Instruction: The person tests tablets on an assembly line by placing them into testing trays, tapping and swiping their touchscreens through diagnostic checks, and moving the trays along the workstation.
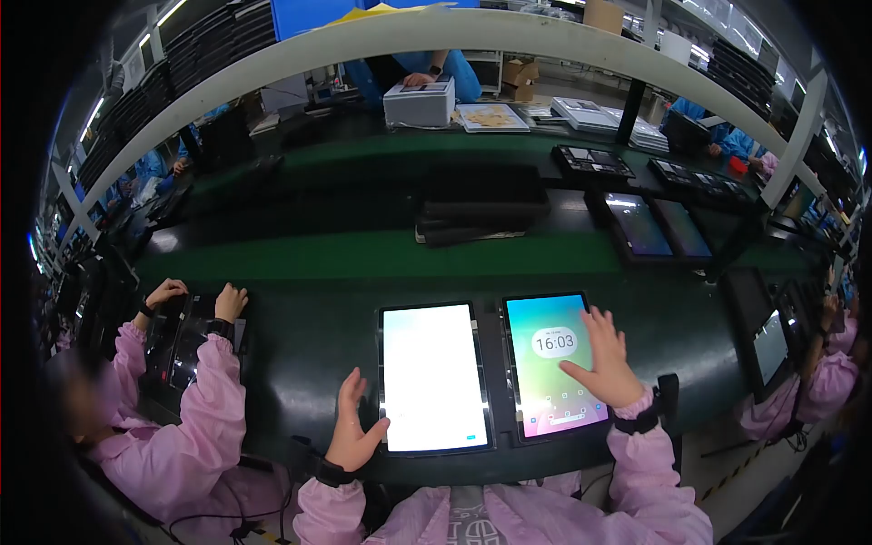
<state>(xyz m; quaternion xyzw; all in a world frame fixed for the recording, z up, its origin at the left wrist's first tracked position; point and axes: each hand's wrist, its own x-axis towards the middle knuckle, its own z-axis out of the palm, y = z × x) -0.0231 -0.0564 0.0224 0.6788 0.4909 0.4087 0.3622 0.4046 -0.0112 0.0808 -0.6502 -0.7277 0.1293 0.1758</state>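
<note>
Two lit tablets lie side by side on the dark green bench in front of me. The left tablet (431,377) shows a nearly blank white screen with a small blue button at its lower right. On the right tablet (536,391) there is a colourful home screen with a clock reading 16:03. My left hand (357,429) is at the left tablet's lower left edge, thumb stretched toward the rim, fingers apart. Over the right edge of the right tablet is my right hand (610,359), fingers spread, thumb over the screen. Neither hand grips anything. Both wrists wear black bands.
A person in pink (182,409) handles a dark device at the left; another pink sleeve (822,377) is at the right. Beyond lie stacked black trays (481,204) and tablets in trays (636,222). A pale shelf rail (409,41) arches above the bench, with a support post at right.
</note>
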